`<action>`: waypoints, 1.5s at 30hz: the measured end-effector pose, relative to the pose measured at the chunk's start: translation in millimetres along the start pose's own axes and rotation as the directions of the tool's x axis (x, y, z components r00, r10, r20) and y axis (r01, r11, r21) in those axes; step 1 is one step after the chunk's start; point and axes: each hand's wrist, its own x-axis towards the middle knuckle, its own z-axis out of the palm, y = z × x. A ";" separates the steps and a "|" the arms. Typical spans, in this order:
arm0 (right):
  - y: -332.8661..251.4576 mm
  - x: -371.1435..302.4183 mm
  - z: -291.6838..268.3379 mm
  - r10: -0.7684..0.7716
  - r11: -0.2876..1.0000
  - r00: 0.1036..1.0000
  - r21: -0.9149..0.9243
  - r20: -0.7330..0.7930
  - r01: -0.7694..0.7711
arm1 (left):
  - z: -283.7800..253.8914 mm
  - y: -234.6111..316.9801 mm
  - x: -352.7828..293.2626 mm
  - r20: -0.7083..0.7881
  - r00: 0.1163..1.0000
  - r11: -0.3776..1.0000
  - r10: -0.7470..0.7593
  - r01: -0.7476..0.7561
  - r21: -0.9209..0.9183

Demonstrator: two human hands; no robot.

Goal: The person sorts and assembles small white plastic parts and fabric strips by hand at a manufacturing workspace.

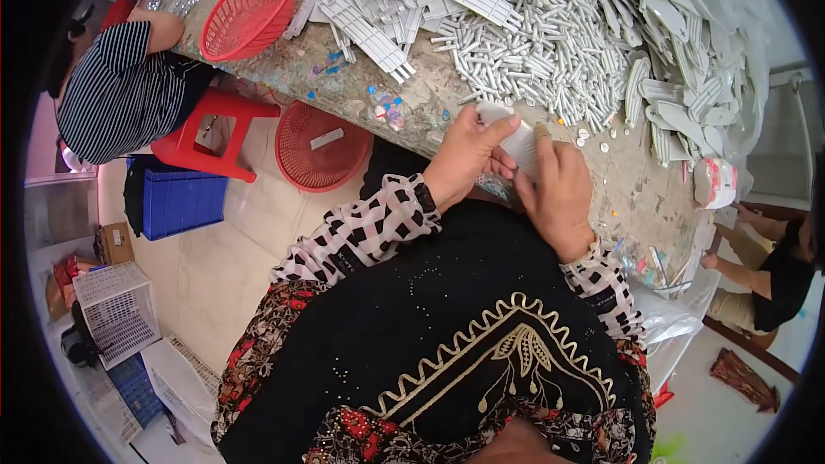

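Note:
Close above the table's near edge, a pale white ridged plastic piece is held between my two hands. My left hand grips it from the left, the thumb lying over its upper face. On the other side my right hand has its fingers closed against the right edge, partly covering it. Just beyond my hands lies a heap of small white rod-shaped plastic parts. Flat slatted white parts are piled left of that heap. More flat white pieces are stacked to its right, beside clear plastic sheeting.
A red plastic basket stands on the worn table at far left. Below are another red basket, a red stool, and a blue crate. A tissue pack sits right. People are at both sides.

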 end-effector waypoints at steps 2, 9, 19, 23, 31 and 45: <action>5.4 -3.9 3.5 0.117 0.983 0.993 0.136 0.035 -0.121 | -13.4 10.0 3.1 -0.034 0.986 0.976 0.161 -0.154 0.156; 28.1 -29.9 30.1 0.345 0.815 0.938 0.502 -0.022 -0.289 | -91.5 60.2 30.7 -0.484 0.720 0.862 0.498 -0.352 0.364; 35.1 -39.4 35.2 0.517 0.518 0.845 0.736 0.136 -0.435 | -110.2 59.5 37.7 -0.389 0.801 0.891 0.455 -0.410 0.196; 46.4 -33.3 19.4 0.535 0.061 0.740 0.855 0.407 -0.515 | -98.7 41.7 10.4 -0.189 0.876 0.877 0.444 -0.381 0.293; 18.1 8.2 -33.9 0.213 -0.366 0.873 0.864 0.439 -0.346 | -38.2 7.4 -21.0 0.443 0.866 0.909 -0.231 0.030 0.415; 12.4 -20.1 -48.5 0.272 -0.483 0.870 0.841 0.411 -0.246 | 47.5 -3.1 3.5 0.382 0.919 0.948 0.096 -0.201 0.245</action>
